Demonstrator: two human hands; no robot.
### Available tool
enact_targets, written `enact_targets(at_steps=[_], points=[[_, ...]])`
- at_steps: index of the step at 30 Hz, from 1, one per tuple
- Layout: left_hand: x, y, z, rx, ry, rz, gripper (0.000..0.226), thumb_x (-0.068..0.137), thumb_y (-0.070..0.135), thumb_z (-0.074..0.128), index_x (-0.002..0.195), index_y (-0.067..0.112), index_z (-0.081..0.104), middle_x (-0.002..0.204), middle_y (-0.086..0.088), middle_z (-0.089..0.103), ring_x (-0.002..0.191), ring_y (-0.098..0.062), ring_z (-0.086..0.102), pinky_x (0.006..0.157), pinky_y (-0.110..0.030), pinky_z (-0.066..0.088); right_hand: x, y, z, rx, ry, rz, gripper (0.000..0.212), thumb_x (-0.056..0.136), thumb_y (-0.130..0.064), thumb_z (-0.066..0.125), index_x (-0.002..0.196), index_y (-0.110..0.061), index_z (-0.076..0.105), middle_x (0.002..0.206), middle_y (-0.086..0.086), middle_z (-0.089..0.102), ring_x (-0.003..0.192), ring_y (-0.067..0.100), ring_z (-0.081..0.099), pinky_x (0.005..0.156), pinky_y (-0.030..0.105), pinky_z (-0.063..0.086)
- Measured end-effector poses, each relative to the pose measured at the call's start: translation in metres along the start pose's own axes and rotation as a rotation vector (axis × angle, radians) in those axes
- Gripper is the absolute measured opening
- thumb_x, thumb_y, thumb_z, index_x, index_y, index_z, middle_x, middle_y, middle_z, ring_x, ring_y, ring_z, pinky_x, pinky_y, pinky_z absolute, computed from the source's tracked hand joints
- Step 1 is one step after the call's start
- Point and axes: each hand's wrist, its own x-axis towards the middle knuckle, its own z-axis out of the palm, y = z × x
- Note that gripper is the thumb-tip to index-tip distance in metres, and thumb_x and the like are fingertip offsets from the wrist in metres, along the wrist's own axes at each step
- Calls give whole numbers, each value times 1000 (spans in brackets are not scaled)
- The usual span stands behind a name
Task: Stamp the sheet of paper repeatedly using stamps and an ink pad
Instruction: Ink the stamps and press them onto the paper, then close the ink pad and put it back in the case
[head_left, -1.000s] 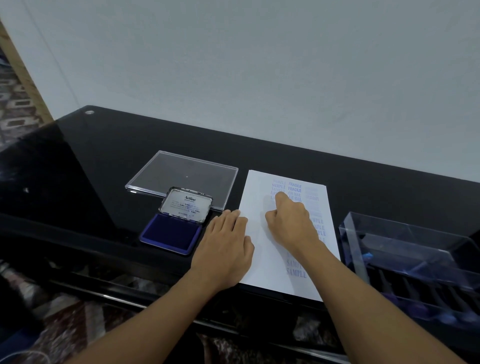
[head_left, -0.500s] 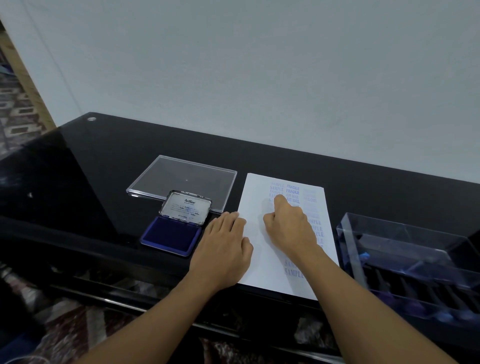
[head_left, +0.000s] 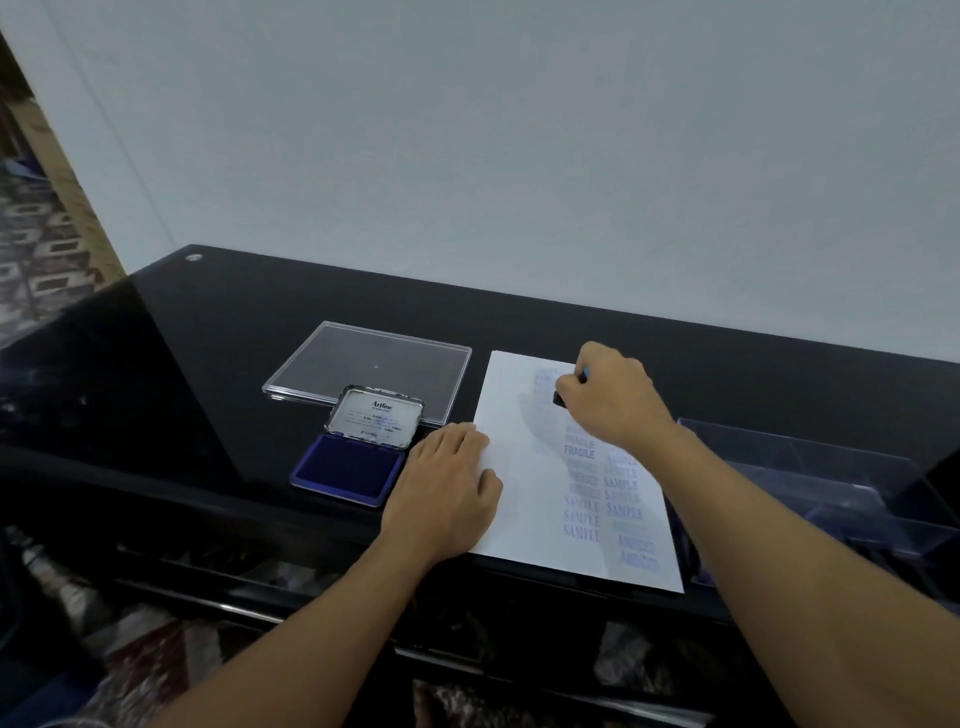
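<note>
A white sheet of paper (head_left: 524, 467) lies on the black glossy table, covered on its right half with blue prints reading FRAGILE and SAMPLE. My right hand (head_left: 610, 397) grips a small dark stamp (head_left: 560, 399) over the sheet's upper part; whether its face touches the paper is hidden. My left hand (head_left: 447, 483) rests flat on the sheet's left edge, fingers straight. To the left of that hand sits the open blue ink pad (head_left: 347, 467), its metal lid (head_left: 376, 415) tilted up behind it.
A clear plastic lid (head_left: 374, 364) lies flat behind the ink pad. A transparent box (head_left: 810, 483) holding more stamps stands right of the paper. The table's front edge (head_left: 311, 525) runs just below my wrists; a grey wall rises behind.
My right hand has moved up the sheet toward its far edge, uncovering more printed rows. My left hand has stayed on the paper's left edge. The camera view shifted slightly.
</note>
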Motion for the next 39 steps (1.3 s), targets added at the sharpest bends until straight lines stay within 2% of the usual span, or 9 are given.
enact_targets(at_steps=[9,13,26,30,34,39], points=[[0,-1,0,-28,-19,-20,36,97,31,42,131,21,47,142,8,43,131,-13,37,112,-33,29,-14,5,-24,31,19,-10,22,93,-29,52,93,-7,54,88,12,65,64,18,48,58,34,41],[0,0,1,-35,-14,-17,37,96,30,42,131,20,48,142,8,44,130,-14,38,111,-34,30,-16,6,-25,26,23,-15,21,94,-28,51,92,-8,54,81,10,61,63,16,46,57,34,40],[1,-1,-4,-77,-53,-45,39,95,32,43,132,22,47,140,10,45,131,-11,37,112,-34,29,-36,17,-32,-10,-45,28,16,95,-26,53,87,-14,47,78,6,58,58,16,44,55,33,40],[3,-2,-5,-112,-85,-89,40,92,36,49,130,24,47,141,10,46,131,-12,37,112,-35,29,-47,35,-43,-36,-40,76,15,93,-27,57,89,-15,49,84,6,62,62,17,50,57,34,45],[8,4,-6,-111,-110,-124,42,91,32,52,130,19,48,140,5,47,129,-16,40,110,-34,31,-56,56,-63,-39,-15,125,15,90,-27,61,88,-16,51,86,7,64,71,24,60,68,42,55],[15,37,-5,-78,18,-126,41,86,27,48,123,12,55,134,-3,52,127,-22,42,109,-38,34,-61,84,-85,-56,47,175,15,89,-27,60,84,-17,51,84,7,63,76,27,61,72,46,55]])
